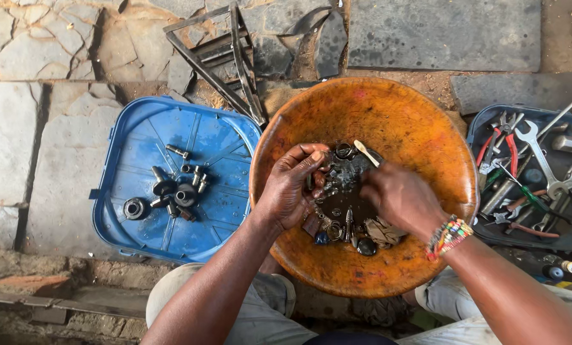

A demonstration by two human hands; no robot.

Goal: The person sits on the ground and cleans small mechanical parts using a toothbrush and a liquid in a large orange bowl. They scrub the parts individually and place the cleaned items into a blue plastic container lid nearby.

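Your left hand (291,188) pinches a small metal part (316,180) at bowl (420,134) centre; right hand (398,198) closes its grip on a pale stick (366,153) pointing to 11 o'clock. Scrub over the dark liquid; loose parts (340,227) lie at 6 o'clock.

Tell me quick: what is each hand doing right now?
Left hand: closed on a small dark metal part over the orange bowl.
Right hand: closed on a pale brush handle, scrubbing end hidden.
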